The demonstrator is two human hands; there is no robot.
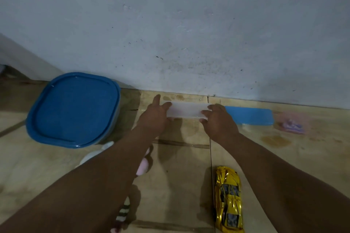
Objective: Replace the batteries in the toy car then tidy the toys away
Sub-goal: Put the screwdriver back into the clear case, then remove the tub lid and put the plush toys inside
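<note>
1. The toy car (pixel 228 199), gold and yellow, lies on the tiled floor (pixel 189 157) well behind the grip, toward the person, beside the right forearm. Neither hand touches it, so the battery change looks not yet begun.
2. Both hands hold a pale, translucent flat box (pixel 186 109) by its short ends, close to the wall (pixel 170 24). What is in it cannot be told.
3. The left hand (pixel 154 115) takes the left end, thumb on top, forefinger stretched toward the wall. The right hand (pixel 217 120) pinches the right end with curled fingers. Both arms are stretched well forward.
4. Risks, as I judge them: the hold is only at the ends, so the box may twist or slip; if it opens suddenly, small contents could scatter across the floor.
5. Just right of the grip lies a blue flat lid or case (pixel 249 115); pulling back may knock it.
6. Left of the grip sits a big blue-lidded tub (pixel 73 108). Under the left forearm lie soft toys (pixel 143 166), easily dragged by a withdrawing arm.
</note>
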